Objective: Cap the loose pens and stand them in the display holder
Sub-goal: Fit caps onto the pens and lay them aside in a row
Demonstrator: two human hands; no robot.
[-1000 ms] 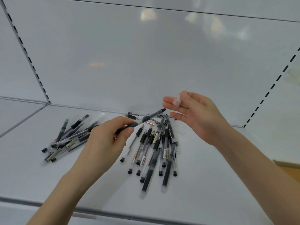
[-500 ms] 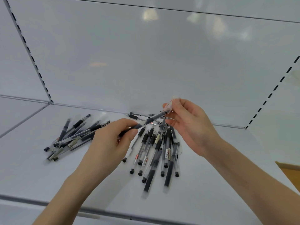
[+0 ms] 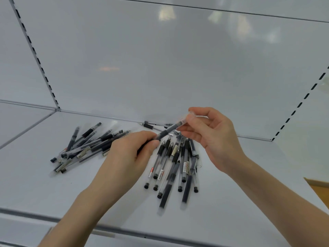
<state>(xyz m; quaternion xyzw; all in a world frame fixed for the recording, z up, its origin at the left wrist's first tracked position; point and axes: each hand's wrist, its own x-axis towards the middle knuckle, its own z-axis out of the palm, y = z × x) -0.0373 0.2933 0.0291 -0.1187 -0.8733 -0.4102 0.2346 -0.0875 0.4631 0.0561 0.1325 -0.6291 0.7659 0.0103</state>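
My left hand (image 3: 128, 154) grips a black pen (image 3: 167, 131) by its barrel, with the tip pointing up and to the right. My right hand (image 3: 211, 138) pinches a clear cap (image 3: 185, 117) that sits over the pen's tip. Below both hands a fan of several loose pens (image 3: 178, 168) lies on the white shelf (image 3: 240, 189), some with bare tips. A second heap of pens (image 3: 85, 145) lies to the left. No display holder is in view.
The shelf's white back panel (image 3: 160, 59) rises behind the pens, with slotted uprights at the left (image 3: 35, 56) and right (image 3: 299, 106). A few more pens (image 3: 153, 124) lie against the back edge. The shelf's front lip (image 3: 160, 234) runs below my forearms.
My right hand brought the clear cap down from beside the pen onto its tip. My left hand kept hold of the pen and stayed almost still.
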